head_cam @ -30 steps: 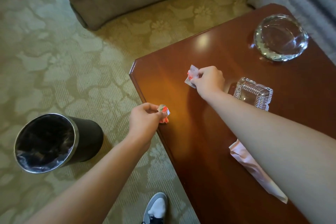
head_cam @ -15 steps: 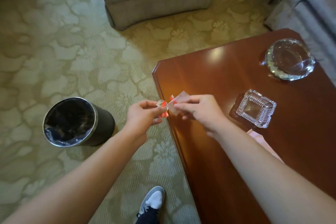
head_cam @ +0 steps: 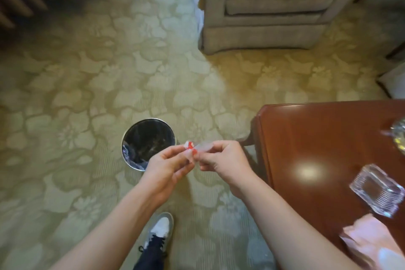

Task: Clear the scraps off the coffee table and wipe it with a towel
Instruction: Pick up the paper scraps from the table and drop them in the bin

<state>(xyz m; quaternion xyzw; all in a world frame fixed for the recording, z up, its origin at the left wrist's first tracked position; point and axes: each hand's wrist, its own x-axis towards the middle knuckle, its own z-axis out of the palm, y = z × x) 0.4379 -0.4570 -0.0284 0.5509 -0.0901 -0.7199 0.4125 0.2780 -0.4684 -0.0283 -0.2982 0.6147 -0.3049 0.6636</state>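
Observation:
Both my hands meet over the carpet, left of the brown coffee table (head_cam: 328, 138). My left hand (head_cam: 168, 164) pinches a small red-and-white wrapper scrap (head_cam: 189, 145). My right hand (head_cam: 223, 160) pinches a pale, clear scrap (head_cam: 203, 146) that touches the red one. Just beyond the hands stands a black bin (head_cam: 146, 140) with a metal rim and a dark liner. A pink towel (head_cam: 370, 243) lies folded at the table's near edge, partly cut off by the frame.
A square glass ashtray (head_cam: 377, 190) sits on the table near the towel, and a round glass one (head_cam: 400, 136) shows at the right edge. A beige armchair (head_cam: 263, 11) stands on the patterned carpet ahead. My shoe (head_cam: 160, 230) is below the hands.
Both hands left the table with their scraps, came together and moved left over the carpet toward the bin. The view swung left, so the table now sits at the right.

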